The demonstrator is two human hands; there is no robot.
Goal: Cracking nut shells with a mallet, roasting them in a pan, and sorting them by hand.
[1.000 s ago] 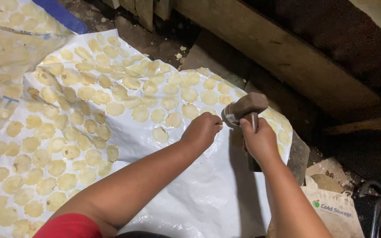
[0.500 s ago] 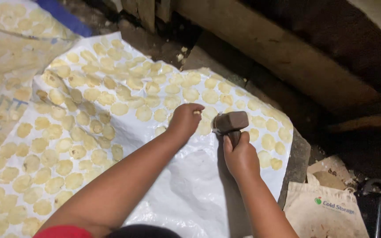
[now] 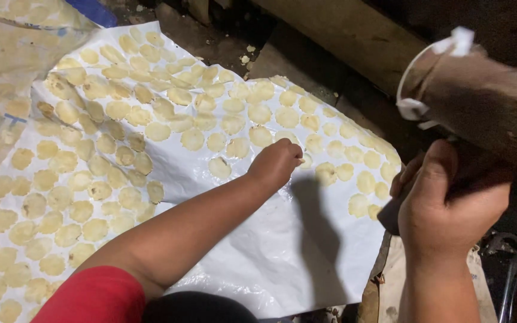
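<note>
A white plastic sheet [image 3: 282, 251] lies spread out, covered with several flat, round, pale yellow discs [image 3: 192, 139] in rows. My left hand [image 3: 277, 162] reaches across it, fingers closed, pressing a small disc [image 3: 306, 160] near the sheet's right part. My right hand [image 3: 450, 203] is raised close to the camera, shut around the handle of a large wooden mallet [image 3: 480, 96] whose head has a white strip tied round it. The mallet hangs above the sheet's right edge. A red sleeve [image 3: 91, 296] covers my left upper arm.
Another sheet with more discs [image 3: 7, 54] lies at the far left, a blue edge [image 3: 91, 11] behind it. A wooden beam [image 3: 342, 30] runs along the back. A printed sack [image 3: 390, 281] and dark metal parts [image 3: 510, 281] sit at the lower right.
My right hand has lifted the mallet off the sheet and up toward the camera. My left hand has stayed by the same disc on the sheet.
</note>
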